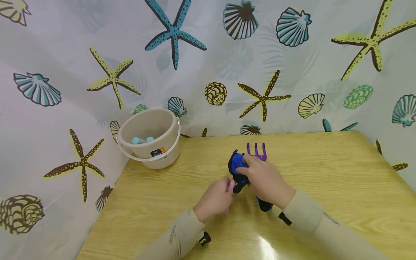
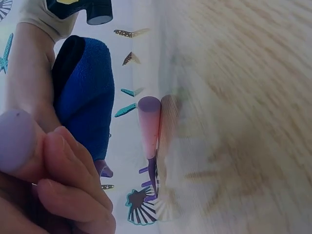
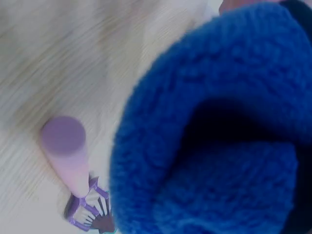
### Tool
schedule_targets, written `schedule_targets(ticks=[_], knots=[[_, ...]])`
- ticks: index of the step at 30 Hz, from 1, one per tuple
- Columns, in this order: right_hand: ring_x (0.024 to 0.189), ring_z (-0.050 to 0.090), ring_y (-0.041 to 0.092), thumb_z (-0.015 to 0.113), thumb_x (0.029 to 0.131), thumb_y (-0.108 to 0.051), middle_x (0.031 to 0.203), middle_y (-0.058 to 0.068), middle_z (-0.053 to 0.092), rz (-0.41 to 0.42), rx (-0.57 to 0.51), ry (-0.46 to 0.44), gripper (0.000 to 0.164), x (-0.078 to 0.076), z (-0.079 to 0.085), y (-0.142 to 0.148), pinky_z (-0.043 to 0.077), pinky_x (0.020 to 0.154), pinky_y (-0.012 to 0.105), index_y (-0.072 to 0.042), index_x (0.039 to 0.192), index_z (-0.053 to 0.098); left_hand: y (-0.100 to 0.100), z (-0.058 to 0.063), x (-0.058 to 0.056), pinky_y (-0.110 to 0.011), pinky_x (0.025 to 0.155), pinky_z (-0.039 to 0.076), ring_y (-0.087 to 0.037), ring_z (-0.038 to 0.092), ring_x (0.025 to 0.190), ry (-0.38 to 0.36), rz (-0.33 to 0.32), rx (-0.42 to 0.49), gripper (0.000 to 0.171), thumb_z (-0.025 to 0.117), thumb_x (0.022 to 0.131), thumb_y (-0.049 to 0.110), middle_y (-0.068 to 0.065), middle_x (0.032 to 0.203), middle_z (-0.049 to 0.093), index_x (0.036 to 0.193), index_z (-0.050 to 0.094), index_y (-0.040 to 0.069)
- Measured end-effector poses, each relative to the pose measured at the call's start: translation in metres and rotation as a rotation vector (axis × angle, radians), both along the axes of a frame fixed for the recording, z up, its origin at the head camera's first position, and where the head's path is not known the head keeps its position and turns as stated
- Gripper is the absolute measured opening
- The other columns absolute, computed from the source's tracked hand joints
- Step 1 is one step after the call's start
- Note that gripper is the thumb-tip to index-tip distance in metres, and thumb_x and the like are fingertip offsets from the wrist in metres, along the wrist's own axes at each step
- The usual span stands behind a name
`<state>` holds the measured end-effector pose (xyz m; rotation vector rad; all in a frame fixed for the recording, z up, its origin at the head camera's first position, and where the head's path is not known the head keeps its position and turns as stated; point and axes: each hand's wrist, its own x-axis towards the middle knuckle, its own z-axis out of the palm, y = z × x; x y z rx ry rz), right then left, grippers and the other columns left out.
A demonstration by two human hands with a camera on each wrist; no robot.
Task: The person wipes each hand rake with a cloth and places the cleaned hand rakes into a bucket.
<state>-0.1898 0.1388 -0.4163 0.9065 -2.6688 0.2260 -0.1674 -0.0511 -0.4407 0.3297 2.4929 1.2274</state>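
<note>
My left hand (image 1: 216,198) grips the pink handle (image 1: 231,185) of a tool near the middle of the table. The tool's head is hidden by a fuzzy blue cloth with a black side (image 1: 238,160). That cloth is held by my right hand (image 1: 268,180), its fingers curled over the folds against the tool. In the right wrist view the bunched cloth (image 3: 161,97) covers most of the frame. Just beyond my right hand lies a small purple hand fork (image 1: 261,156), whose pink handle (image 2: 149,126) shows in the left wrist view.
A beige bucket (image 1: 170,153) with a white bail stands at the back left of the wooden table (image 1: 325,173). Inside it are light-blue-ended handles (image 1: 139,141). A curtain (image 1: 201,54) printed with shells and starfish hangs behind and along the sides.
</note>
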Motion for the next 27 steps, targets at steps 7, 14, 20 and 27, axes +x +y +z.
schedule_targets(ticks=[7,14,20,27], knots=[[0.091,0.064,0.024,0.081,0.07,-0.001,0.112,0.011,0.06,-0.005,-0.032,0.048,0.047,-0.006,0.002,-0.01,0.059,0.062,0.037,-0.014,0.114,0.076,0.0,0.004,0.005,-0.028,0.039,0.038,-0.016,0.052,0.038,-0.023,-0.028,0.039,0.015,0.054,0.1,0.015,0.0,0.051,0.053,0.086,0.053,0.012],[0.089,0.064,0.024,0.083,0.07,-0.001,0.11,0.011,0.061,-0.03,-0.038,0.099,0.045,-0.013,0.003,-0.011,0.058,0.061,0.037,-0.013,0.113,0.077,0.002,0.007,0.013,-0.024,0.037,0.035,-0.012,0.048,0.035,-0.056,-0.109,0.083,0.029,0.054,0.1,0.014,0.002,0.046,0.048,0.072,0.047,0.015],[0.089,0.062,0.02,0.081,0.069,0.0,0.105,0.008,0.06,-0.014,0.014,0.063,0.046,-0.006,0.01,-0.005,0.056,0.056,0.034,-0.016,0.112,0.078,0.0,0.009,0.01,-0.026,0.038,0.036,-0.015,0.049,0.038,-0.072,-0.016,0.082,0.018,0.054,0.101,0.019,0.0,0.052,0.053,0.084,0.053,0.012],[0.092,0.068,0.027,0.081,0.07,-0.002,0.112,0.013,0.063,-0.025,0.02,-0.016,0.045,0.003,0.011,0.008,0.061,0.066,0.04,-0.015,0.113,0.077,-0.003,0.005,0.005,-0.031,0.042,0.044,-0.017,0.052,0.044,-0.039,0.022,0.073,0.015,0.056,0.104,0.025,-0.003,0.061,0.057,0.1,0.057,0.01]])
